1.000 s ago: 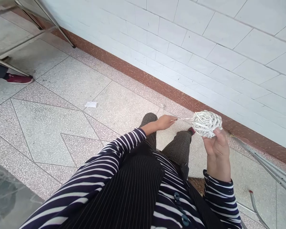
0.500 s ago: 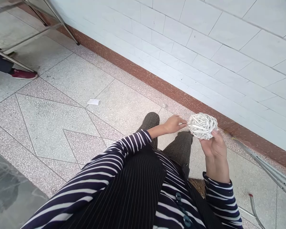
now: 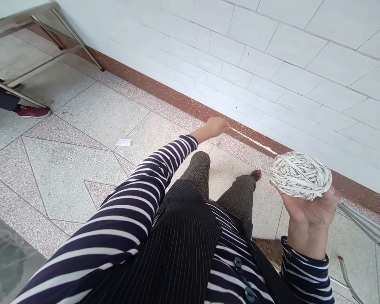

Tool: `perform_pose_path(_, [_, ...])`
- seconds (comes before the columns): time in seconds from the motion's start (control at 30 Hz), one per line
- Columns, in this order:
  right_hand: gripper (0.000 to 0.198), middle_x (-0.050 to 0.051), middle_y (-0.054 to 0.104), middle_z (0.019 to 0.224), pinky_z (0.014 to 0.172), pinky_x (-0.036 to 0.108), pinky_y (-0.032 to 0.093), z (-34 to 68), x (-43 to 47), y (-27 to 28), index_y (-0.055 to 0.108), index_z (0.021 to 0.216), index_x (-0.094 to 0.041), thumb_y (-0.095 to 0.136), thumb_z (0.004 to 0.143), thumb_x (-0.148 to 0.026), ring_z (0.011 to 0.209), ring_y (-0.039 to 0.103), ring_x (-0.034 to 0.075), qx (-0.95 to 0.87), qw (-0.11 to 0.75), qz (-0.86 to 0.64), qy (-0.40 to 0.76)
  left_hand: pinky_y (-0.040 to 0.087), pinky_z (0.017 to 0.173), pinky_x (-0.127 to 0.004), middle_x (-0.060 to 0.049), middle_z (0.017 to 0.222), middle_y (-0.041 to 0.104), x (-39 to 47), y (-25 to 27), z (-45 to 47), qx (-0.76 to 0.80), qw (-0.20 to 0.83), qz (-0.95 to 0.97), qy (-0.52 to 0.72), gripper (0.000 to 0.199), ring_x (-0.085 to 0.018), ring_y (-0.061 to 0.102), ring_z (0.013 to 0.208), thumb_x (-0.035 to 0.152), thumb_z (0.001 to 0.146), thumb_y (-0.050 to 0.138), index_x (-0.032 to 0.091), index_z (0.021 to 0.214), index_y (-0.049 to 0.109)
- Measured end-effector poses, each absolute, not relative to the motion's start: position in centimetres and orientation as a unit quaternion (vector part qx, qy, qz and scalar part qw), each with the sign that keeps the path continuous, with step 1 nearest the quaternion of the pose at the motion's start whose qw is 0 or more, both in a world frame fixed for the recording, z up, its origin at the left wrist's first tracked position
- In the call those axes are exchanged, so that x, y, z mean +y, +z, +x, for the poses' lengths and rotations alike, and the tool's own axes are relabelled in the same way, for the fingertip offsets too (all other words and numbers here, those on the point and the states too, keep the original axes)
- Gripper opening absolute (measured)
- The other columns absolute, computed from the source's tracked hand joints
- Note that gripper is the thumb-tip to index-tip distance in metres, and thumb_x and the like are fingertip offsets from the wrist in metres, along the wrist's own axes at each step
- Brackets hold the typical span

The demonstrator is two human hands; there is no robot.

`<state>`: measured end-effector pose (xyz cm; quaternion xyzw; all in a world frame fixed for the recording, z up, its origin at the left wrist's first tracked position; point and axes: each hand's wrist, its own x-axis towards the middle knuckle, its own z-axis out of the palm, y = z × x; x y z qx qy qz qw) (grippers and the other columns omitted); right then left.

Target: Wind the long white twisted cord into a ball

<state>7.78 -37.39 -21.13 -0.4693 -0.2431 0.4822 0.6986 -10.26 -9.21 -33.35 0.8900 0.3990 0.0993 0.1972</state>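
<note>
A ball of white cord (image 3: 300,175) rests in my right hand (image 3: 310,211), its fingers curled round the underside and the thumb at the right end. From the ball's left side a single strand of cord (image 3: 253,141) stretches up and left, fairly straight. My left hand (image 3: 217,126) is closed on that strand, out in front of the reddish skirting; its fingertips are partly hidden. The ball is tilted toward me, showing its crossed windings.
A white tiled wall (image 3: 256,63) runs along the front. At the left stand a metal-legged table (image 3: 79,38) and another person's red shoe (image 3: 34,111). A small white paper (image 3: 123,142) lies on the floor; metal legs (image 3: 364,223) are at the right.
My left hand has moved up and left, away from the ball, and a length of cord now spans the gap. My right hand has shifted right and closer with the ball.
</note>
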Motion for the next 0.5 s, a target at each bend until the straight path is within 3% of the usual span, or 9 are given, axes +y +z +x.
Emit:
perform_pose_path(0.17, [0.06, 0.006, 0.068, 0.121, 0.095, 0.065, 0.05, 8.5, -38.3, -20.2, 0.068, 0.114, -0.032, 0.078, 0.06, -0.054, 0.132, 0.048, 0.039, -0.261, 0.723, -0.443, 0.462, 0.045, 0.082, -0.038, -0.014, 0.092, 0.07, -5.8, -29.5, -10.0, 0.446, 0.109, 0.887, 0.06, 0.028, -0.028, 0.065, 0.088, 0.023, 0.093, 0.049, 0.012, 0.091, 0.074])
perform_pose_path(0.37, [0.062, 0.003, 0.063, 0.131, 0.098, 0.064, 0.048, 9.0, -40.2, -19.9, 0.065, 0.12, -0.038, 0.076, 0.063, -0.058, 0.133, 0.047, 0.039, -0.266, 0.742, -0.443, 0.427, 0.043, 0.092, -0.039, -0.013, 0.097, 0.069, -2.7, -26.5, -9.2, 0.488, 0.124, 0.859, 0.097, 0.026, -0.029, 0.062, 0.102, 0.023, 0.093, 0.05, 0.013, 0.094, 0.074])
perform_pose_path(0.5, [0.061, 0.002, 0.066, 0.124, 0.1, 0.067, 0.046, 9.6, -41.8, -19.8, 0.065, 0.12, -0.041, 0.071, 0.065, -0.066, 0.129, 0.051, 0.04, -0.266, 0.759, -0.451, 0.386, 0.041, 0.097, -0.039, -0.014, 0.105, 0.067, -1.2, -22.1, -8.1, 0.502, 0.116, 0.849, 0.122, 0.03, -0.026, 0.058, 0.105, 0.027, 0.099, 0.047, 0.009, 0.1, 0.071])
